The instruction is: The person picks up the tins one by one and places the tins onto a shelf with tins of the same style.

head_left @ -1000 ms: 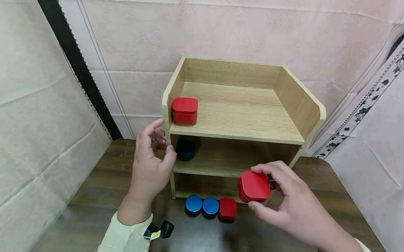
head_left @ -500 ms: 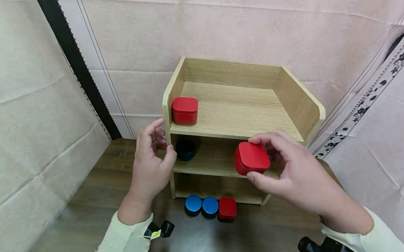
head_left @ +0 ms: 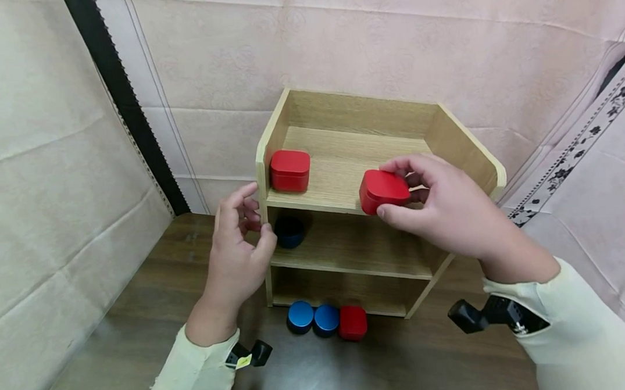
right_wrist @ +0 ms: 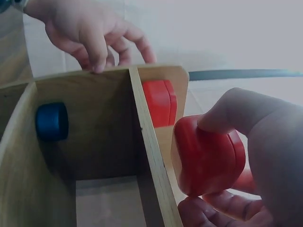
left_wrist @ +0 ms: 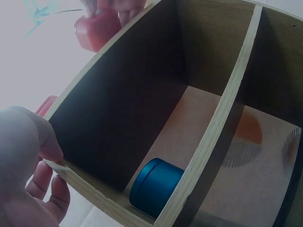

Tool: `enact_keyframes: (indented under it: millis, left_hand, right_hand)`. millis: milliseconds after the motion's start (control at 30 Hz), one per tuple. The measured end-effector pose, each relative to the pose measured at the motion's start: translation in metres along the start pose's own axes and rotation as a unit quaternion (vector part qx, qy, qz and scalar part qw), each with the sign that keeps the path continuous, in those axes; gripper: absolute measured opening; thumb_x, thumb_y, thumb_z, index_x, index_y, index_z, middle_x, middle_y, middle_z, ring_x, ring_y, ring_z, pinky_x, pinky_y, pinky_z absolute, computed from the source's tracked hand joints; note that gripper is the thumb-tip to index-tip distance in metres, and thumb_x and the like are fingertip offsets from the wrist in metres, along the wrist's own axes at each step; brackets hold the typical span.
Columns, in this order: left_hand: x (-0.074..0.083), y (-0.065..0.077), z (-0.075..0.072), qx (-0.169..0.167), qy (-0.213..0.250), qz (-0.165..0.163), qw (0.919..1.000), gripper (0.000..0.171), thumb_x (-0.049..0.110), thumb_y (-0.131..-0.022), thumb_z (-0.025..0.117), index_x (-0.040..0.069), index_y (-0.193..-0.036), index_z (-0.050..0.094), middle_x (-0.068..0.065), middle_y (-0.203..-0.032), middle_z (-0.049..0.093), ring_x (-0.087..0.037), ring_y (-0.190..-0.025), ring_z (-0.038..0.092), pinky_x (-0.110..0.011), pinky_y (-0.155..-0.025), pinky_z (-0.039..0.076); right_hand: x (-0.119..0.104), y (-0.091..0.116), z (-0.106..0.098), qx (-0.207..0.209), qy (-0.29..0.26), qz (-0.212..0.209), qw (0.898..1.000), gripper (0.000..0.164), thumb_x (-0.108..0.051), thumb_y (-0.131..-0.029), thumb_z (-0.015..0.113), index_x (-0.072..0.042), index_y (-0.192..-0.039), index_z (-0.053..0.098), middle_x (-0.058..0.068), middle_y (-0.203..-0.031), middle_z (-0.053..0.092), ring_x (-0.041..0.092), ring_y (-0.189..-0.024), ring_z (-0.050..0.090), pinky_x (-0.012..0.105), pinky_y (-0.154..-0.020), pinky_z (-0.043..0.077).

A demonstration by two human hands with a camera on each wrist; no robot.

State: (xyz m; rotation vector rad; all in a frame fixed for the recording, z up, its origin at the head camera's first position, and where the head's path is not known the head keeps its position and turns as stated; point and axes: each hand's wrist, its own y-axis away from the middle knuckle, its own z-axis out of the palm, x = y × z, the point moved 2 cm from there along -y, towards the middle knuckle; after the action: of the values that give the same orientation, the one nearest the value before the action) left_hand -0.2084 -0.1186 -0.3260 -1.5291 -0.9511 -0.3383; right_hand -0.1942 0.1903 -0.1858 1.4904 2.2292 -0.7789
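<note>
My right hand pinches a red square tin with rounded corners between thumb and fingers. The tin overlaps the top level's front edge in the head view. At the wooden shelf's left side panel, my left hand holds the edge, thumb at the front and fingers along the outside. A matching red tin stands in the top level's left corner. Below it, a round blue tin sits at the left of the middle level.
Before the shelf, two round blue tins and a red square tin stand in a row on the dark wooden table. Pale cloth hangs behind the shelf and at both sides.
My right hand has lifted the red tin from low in front of the shelf up to the top level's front edge. My left hand has stayed at the side panel.
</note>
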Motion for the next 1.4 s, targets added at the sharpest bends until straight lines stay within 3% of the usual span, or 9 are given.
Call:
enact_keyframes:
  millis: [167, 300, 633, 967, 1400]
  left_hand:
    - [-0.001, 0.0, 0.002, -0.003, -0.002, -0.001, 1.0, 0.076, -0.009, -0.096, 0.068, 0.019, -0.164, 0.046, -0.013, -0.132, 0.056, -0.015, -0.113, 0.056, -0.03, -0.092, 0.059]
    - [-0.001, 0.0, 0.001, 0.0, -0.006, 0.0, 1.0, 0.076, -0.009, -0.096, 0.069, 0.019, -0.164, 0.046, -0.013, -0.132, 0.057, -0.015, -0.112, 0.055, -0.029, -0.092, 0.059]
    - [-0.001, 0.0, -0.001, 0.0, -0.008, -0.003, 1.0, 0.076, -0.009, -0.096, 0.069, 0.019, -0.163, 0.047, -0.013, -0.132, 0.056, -0.015, -0.112, 0.056, -0.03, -0.092, 0.059]
    - [0.0, 0.0, 0.0, -0.003, -0.005, -0.006, 1.0, 0.076, -0.009, -0.096, 0.07, 0.017, -0.163, 0.047, -0.013, -0.135, 0.056, -0.015, -0.113, 0.057, -0.027, -0.092, 0.059]
    - [-0.001, 0.0, 0.0, -0.001, -0.007, 0.006, 1.0, 0.073, -0.009, -0.097, 0.068, 0.015, -0.162, 0.047, -0.014, -0.133, 0.056, -0.015, -0.112, 0.057, -0.034, -0.091, 0.06]
  right_hand:
    - [-0.002, -0.021, 0.0, -0.019, 0.017, 0.012, 1.0, 0.059, -0.041, -0.098, 0.084, -0.019, -0.149, 0.065, 0.007, -0.138, 0.071, 0.026, -0.121, 0.074, 0.035, -0.1, 0.057]
    - [-0.006, -0.035, 0.002, -0.026, 0.017, 0.021, 0.999, 0.056, -0.039, -0.098, 0.084, -0.019, -0.148, 0.066, 0.008, -0.137, 0.072, 0.029, -0.125, 0.071, 0.044, -0.099, 0.054]
    - [-0.012, -0.06, 0.013, -0.036, -0.005, 0.032, 0.999, 0.05, -0.034, -0.098, 0.083, -0.018, -0.143, 0.067, 0.008, -0.132, 0.073, 0.028, -0.121, 0.071, 0.043, -0.097, 0.053]
    - [-0.014, -0.066, 0.019, -0.042, 0.004, 0.043, 0.998, 0.054, -0.038, -0.097, 0.084, -0.021, -0.145, 0.066, 0.006, -0.133, 0.072, 0.027, -0.121, 0.07, 0.041, -0.09, 0.056]
    - [-0.016, -0.066, 0.023, -0.045, 0.018, 0.042, 0.998, 0.058, -0.037, -0.096, 0.085, -0.022, -0.148, 0.064, 0.006, -0.136, 0.07, 0.028, -0.122, 0.069, 0.043, -0.095, 0.056]
